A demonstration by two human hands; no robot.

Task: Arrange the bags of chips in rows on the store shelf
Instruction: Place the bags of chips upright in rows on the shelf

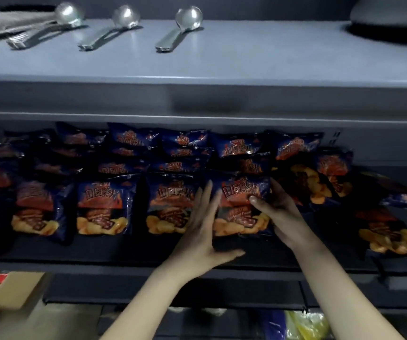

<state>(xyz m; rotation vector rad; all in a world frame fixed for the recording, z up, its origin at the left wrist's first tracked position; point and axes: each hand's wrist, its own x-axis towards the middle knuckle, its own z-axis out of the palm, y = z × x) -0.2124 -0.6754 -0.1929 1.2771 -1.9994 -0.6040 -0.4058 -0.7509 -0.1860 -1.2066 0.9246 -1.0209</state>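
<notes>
Bag of chips (241,217), dark blue with red lettering and pictured golden crisps, stands upright in the front row of a dark store shelf (99,252), a little right of centre, between two bare hands. The right hand (282,214) grips the bag's right edge, thumb pressed on the front and fingers reaching up along the side. The left hand (204,231) lies flat against the bag's left edge, fingers straight and close together, thumb spread out below the bag's bottom corner, gripping nothing. Just beside it to the left, three matching bags (101,207) stand side by side in the same front row, with part of another at the left edge of view. Behind them, back rows of the same bags (185,143) run under the shelf above, dim and partly overlapping. To the right of the held bag, several loose bags (325,177) lie tilted and piled out of line, and a flat bag (389,231) rests near the shelf's front right. Above, a grey upper shelf (246,62) carries three metal ladles (189,18) lying apart, bowls toward the back, and a dark rounded object (393,18) at far right. Below the chip shelf, a cardboard box (13,288) sits at lower left and a yellow package (305,322) shows at lower right.
</notes>
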